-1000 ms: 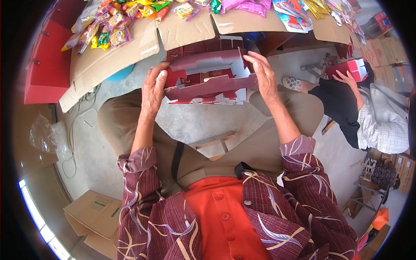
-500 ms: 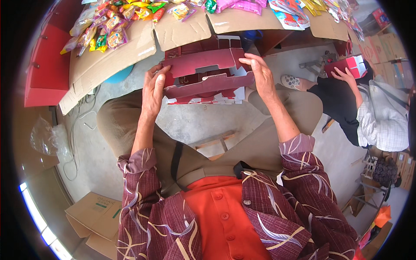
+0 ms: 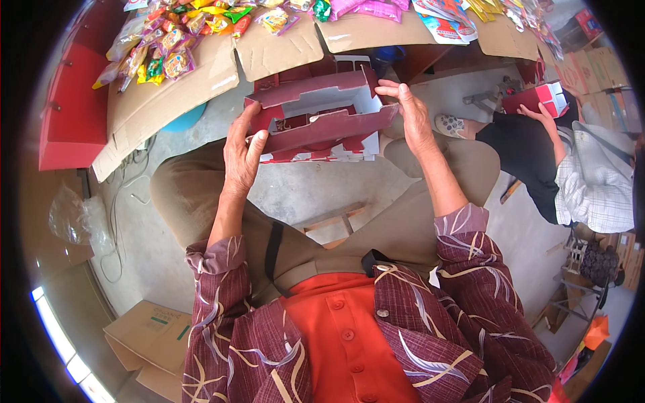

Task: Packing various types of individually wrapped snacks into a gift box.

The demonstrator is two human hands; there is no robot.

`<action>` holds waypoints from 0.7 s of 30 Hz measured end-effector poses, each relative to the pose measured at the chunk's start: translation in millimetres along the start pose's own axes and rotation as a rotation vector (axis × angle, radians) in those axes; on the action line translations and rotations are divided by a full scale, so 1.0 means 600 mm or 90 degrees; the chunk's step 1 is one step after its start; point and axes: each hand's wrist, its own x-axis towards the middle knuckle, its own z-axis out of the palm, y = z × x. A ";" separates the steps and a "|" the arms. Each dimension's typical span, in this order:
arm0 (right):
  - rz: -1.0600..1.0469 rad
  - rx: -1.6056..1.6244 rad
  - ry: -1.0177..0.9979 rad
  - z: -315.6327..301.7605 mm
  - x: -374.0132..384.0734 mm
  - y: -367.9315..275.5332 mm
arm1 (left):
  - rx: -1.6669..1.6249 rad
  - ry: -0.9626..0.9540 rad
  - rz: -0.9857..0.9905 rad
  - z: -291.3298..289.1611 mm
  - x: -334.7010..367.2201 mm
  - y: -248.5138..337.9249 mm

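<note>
Far left: red box (image 3: 74,114) with small dark fittings on its face, crumpled clear plastic bag (image 3: 69,218) below, brown carton (image 3: 151,332) with hanging flaps at lower left.

Next, cardboard sheet (image 3: 201,77) along the top edge, mixed snack packets (image 3: 176,62) piled on its left part.

Left hand (image 3: 240,151): at the left end of the dark red cardboard box (image 3: 322,129), clamped on it, fingertips at the rear flap, thumb at the front one.

Box is between the two hands, in front of the sheet's near edge, over the lap. Open side faces up, pale lining visible, long flaps standing front and back. More red-and-white cardboard (image 3: 349,149) shows under it.

Pink packets (image 3: 377,9) lie above on the sheet.

Right hand (image 3: 414,122): at the box's right end, fingertips by the rear corner, thumb apart from fingers. Can't tell if it's actually pinching.

Far right: co-worker's hand (image 3: 544,122) on a smaller red-and-white box (image 3: 537,99), near their dark clothing.
</note>
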 end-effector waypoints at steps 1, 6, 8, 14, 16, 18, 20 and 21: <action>0.001 0.000 0.000 -0.001 0.000 0.002 | 0.004 0.005 -0.005 0.000 -0.001 -0.002; -0.060 0.016 0.020 -0.003 0.004 0.013 | 0.172 -0.024 0.161 -0.009 0.020 0.005; -0.045 0.011 0.022 -0.001 0.004 0.015 | 0.129 -0.056 0.147 -0.010 0.023 0.016; -0.044 -0.050 0.016 -0.002 -0.002 0.010 | -0.026 -0.068 0.013 -0.012 0.029 0.015; -0.064 -0.063 0.022 -0.001 -0.001 0.011 | -0.003 -0.074 0.006 -0.010 0.029 0.017; -0.071 -0.073 0.016 -0.002 -0.001 0.011 | 0.081 -0.081 -0.005 -0.009 0.031 0.021; -0.093 -0.115 0.003 -0.002 -0.002 0.012 | 0.085 -0.064 -0.004 -0.002 0.034 0.020; -0.115 -0.154 -0.012 0.000 -0.002 0.012 | 0.094 -0.047 -0.005 -0.002 0.035 0.021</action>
